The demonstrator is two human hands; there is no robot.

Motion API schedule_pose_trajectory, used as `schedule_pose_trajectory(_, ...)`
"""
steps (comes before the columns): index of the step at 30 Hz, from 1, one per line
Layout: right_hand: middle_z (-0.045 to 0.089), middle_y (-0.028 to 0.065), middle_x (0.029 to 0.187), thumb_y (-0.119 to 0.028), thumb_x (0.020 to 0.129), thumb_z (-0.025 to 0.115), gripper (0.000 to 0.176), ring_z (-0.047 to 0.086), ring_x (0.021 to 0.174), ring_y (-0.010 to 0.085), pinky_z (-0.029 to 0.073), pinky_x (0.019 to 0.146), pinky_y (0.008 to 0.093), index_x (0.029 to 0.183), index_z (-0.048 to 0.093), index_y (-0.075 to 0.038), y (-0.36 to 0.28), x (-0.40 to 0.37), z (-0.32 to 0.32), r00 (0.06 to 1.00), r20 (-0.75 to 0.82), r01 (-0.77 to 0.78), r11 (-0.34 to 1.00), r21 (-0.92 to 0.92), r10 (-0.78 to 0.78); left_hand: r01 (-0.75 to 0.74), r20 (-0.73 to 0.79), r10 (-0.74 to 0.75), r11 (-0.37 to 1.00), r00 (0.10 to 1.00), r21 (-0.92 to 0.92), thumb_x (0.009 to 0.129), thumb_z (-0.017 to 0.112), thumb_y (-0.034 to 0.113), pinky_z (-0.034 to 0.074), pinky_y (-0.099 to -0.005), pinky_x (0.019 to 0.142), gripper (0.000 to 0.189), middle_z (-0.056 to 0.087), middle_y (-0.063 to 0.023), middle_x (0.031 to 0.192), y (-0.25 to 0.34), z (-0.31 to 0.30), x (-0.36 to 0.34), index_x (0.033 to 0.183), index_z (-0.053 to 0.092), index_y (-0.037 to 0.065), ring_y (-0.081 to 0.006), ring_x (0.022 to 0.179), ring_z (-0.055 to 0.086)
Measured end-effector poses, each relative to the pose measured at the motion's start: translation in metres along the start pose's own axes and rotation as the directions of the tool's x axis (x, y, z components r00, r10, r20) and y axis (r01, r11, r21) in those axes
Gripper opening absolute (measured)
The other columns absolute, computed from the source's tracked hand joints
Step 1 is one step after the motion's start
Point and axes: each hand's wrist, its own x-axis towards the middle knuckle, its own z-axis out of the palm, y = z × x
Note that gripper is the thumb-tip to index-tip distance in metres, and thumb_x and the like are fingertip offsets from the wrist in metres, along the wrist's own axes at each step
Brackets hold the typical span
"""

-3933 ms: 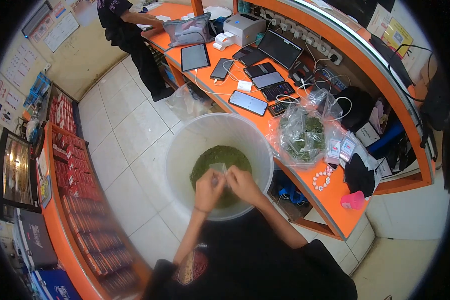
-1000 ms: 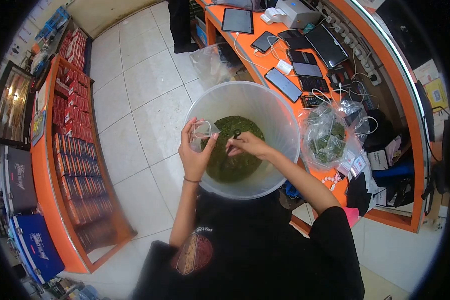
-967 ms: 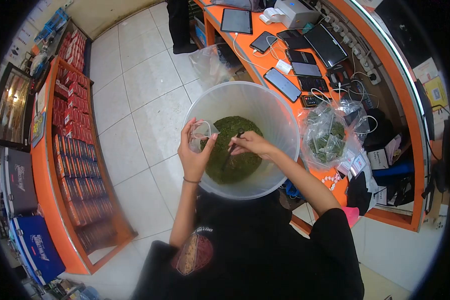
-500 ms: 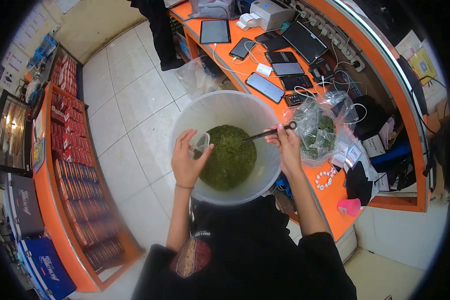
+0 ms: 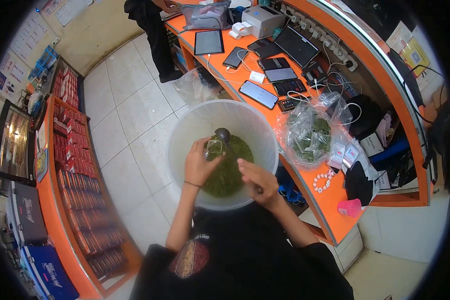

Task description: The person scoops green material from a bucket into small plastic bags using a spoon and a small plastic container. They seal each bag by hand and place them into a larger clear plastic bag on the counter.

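The left hand (image 5: 199, 165) is curled round a small clear pouch (image 5: 214, 148), pinching it with its mouth up over the bucket (image 5: 184, 131). The right hand (image 5: 257, 181) is closed on the handle of a dark scoop (image 5: 222, 134), whose bowl is raised right beside the pouch mouth. Both hover above the green shredded leaf (image 5: 231, 172) lying in the bucket's bottom.

By the look of it, this pouch is only at the filling stage: it looks about empty, though glare makes that hard to judge. A large clear bag (image 5: 305, 136) on the orange tabletop (image 5: 330, 201) seems stuffed with pouches already filled, so a good share looks done. Plenty of leaf is left.

I cannot tell whether the scoop carries any leaf, since its bowl shows only as a dark disc. The scoop handle is mostly lost behind the right hand, and the bucket's base is hidden by the person's body
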Motion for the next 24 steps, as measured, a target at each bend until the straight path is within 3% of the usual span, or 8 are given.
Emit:
schedule_pose_trajectory(2,0.067,0.0184,0.109,0.003,0.079,0.070,0.029,0.068,0.093,0.0339,0.057,0.077,0.0377,0.107,0.061,0.000,0.004,-0.008,-0.006,0.997,-0.063,-0.040,0.999,0.027,0.042,-0.008,-0.028,0.008,1.000,1.000,0.016,0.072,0.083,0.027,0.053,-0.0375,0.075,0.055,0.065,-0.0146,0.107,-0.005,0.003,-0.003,0.116,0.060,0.005,-0.0274,0.085,0.067)
schedule_pose_trajectory(4,0.067,0.0185,0.101,-0.005,0.087,0.065,0.018,0.067,0.087,0.0351,0.055,0.076,0.0394,0.104,0.062,0.000,0.011,-0.015,-0.012,0.891,0.275,-0.344,0.932,-0.112,0.362,-0.016,-0.060,0.018,0.999,0.998,0.034,0.071,0.084,0.026,0.054,-0.0363,0.071,0.054,0.068,-0.0141,0.102,-0.001,0.000,-0.003,0.115,0.061,0.004,-0.0243,0.077,0.068)
schedule_pose_trajectory(5,0.066,0.0193,0.092,-0.015,0.092,0.061,0.017,0.066,0.084,0.0360,0.052,0.074,0.0421,0.098,0.061,0.000,0.022,-0.026,-0.015,0.543,0.618,-0.478,0.814,-0.329,0.568,0.049,-0.026,-0.049,0.999,0.998,-0.004,0.072,0.084,0.027,0.054,-0.0357,0.070,0.053,0.069,-0.0132,0.100,0.005,-0.004,-0.003,0.114,0.060,0.005,-0.0238,0.075,0.068)
schedule_pose_trajectory(12,0.063,0.0178,0.080,-0.018,0.092,0.060,0.019,0.061,0.073,0.0368,0.049,0.074,0.0456,0.095,0.061,0.001,0.016,0.021,0.014,0.571,0.269,-0.793,0.606,-0.065,0.776,-0.026,-0.006,0.025,0.996,1.000,-0.088,0.072,0.083,0.026,0.054,-0.0389,0.072,0.050,0.067,-0.0123,0.097,0.023,-0.006,-0.012,0.110,0.055,0.007,-0.0311,0.086,0.067)
schedule_pose_trajectory(17,0.061,0.0131,0.077,-0.016,0.079,0.070,0.020,0.061,0.076,0.0316,0.049,0.072,0.0416,0.091,0.066,-0.001,0.078,-0.012,0.063,0.893,0.131,-0.388,0.883,-0.265,0.431,-0.026,0.009,0.025,0.989,1.000,0.143,0.066,0.086,0.025,0.053,-0.0369,0.074,0.070,0.068,-0.0112,0.107,0.007,0.007,-0.018,0.124,0.051,0.009,-0.0254,0.090,0.068)
schedule_pose_trajectory(20,0.061,0.0128,0.078,-0.014,0.074,0.071,0.016,0.061,0.078,0.0304,0.050,0.072,0.0397,0.085,0.068,-0.004,0.095,-0.010,0.055,0.860,0.300,-0.354,0.906,-0.232,0.412,-0.031,0.009,0.030,0.957,1.000,0.287,0.067,0.086,0.026,0.053,-0.0378,0.076,0.075,0.068,-0.0107,0.108,-0.003,0.002,-0.013,0.131,0.051,0.013,-0.0269,0.090,0.067)
schedule_pose_trajectory(22,0.059,0.0067,0.074,-0.017,0.077,0.073,0.015,0.059,0.067,0.0187,0.048,0.067,0.0319,0.086,0.071,-0.005,0.093,0.007,0.039,0.675,0.465,-0.660,0.750,0.036,0.572,-0.086,0.035,0.080,0.972,0.996,0.221,0.068,0.085,0.027,0.052,-0.0375,0.077,0.072,0.069,-0.0107,0.107,-0.008,-0.006,-0.017,0.132,0.053,0.014,-0.0269,0.089,0.067)
schedule_pose_trajectory(24,0.054,0.0010,0.071,-0.020,0.081,0.073,0.015,0.049,0.062,0.0108,0.043,0.061,0.0285,0.089,0.071,-0.007,0.100,0.012,0.034,0.629,0.500,-0.769,0.571,0.288,0.596,0.079,0.370,0.001,0.977,0.929,-0.200,0.079,0.078,0.023,0.051,-0.0380,0.081,0.037,0.070,-0.0100,0.101,-0.004,-0.010,-0.007,0.111,0.067,0.010,-0.0269,0.094,0.068)
